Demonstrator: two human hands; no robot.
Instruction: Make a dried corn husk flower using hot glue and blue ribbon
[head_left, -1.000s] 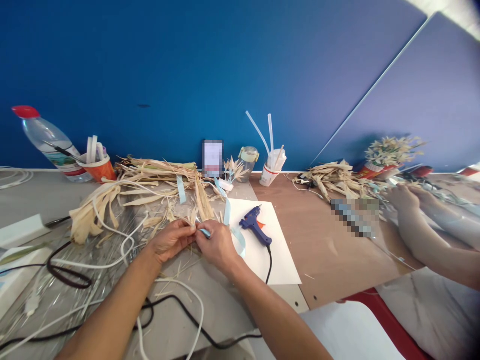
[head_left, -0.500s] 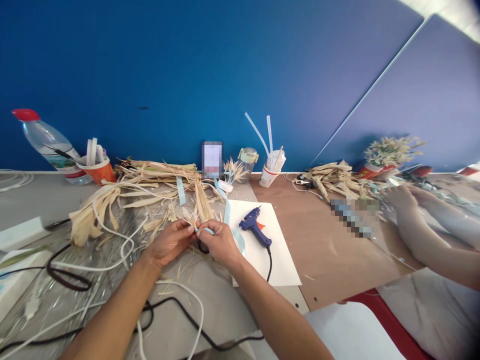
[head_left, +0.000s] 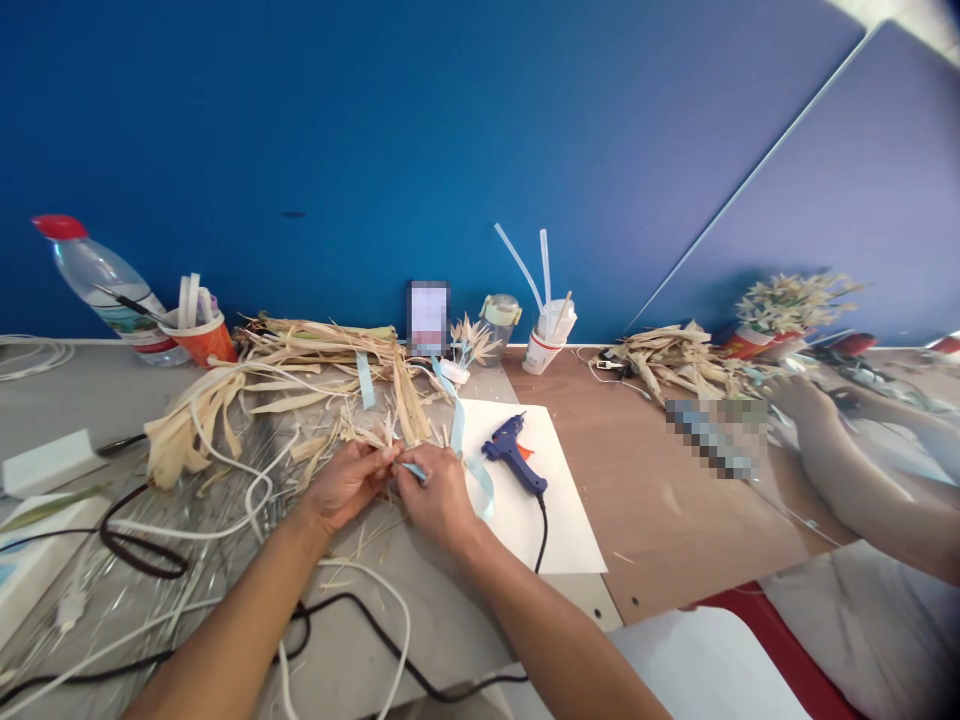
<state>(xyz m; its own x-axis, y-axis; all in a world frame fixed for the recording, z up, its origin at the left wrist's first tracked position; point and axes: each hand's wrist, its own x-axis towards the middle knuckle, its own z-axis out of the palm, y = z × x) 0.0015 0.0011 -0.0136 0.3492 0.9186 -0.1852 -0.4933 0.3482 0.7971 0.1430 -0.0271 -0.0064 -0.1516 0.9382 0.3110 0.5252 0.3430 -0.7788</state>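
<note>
My left hand (head_left: 351, 487) is closed, thumb and fingers pinching the base of a small corn-husk flower (head_left: 387, 430) whose pale pointed petals stick up above the fingertips. Right beside it, my right hand (head_left: 441, 492) is closed on a light blue ribbon (head_left: 481, 484), part of which shows between the two hands. The ribbon's tail runs back past the knuckles and curls over a white sheet (head_left: 564, 520). A dark blue glue gun (head_left: 514, 452) lies on that sheet, to the right of my right hand. The fingers hide the spot where ribbon and flower meet.
Dried corn husks (head_left: 322, 345) are heaped behind my hands. White and black cables (head_left: 360, 605) cross the near table. A plastic bottle (head_left: 112, 290), an orange cup (head_left: 204, 340), a phone (head_left: 428, 315) and a jar (head_left: 500, 318) line the back. A co-worker's arms (head_left: 847, 460) work at right.
My right hand has turned slightly, its knuckles now higher, and the fingers have shifted around the ribbon. Both hands stay together at the flower. The whole view has moved a little.
</note>
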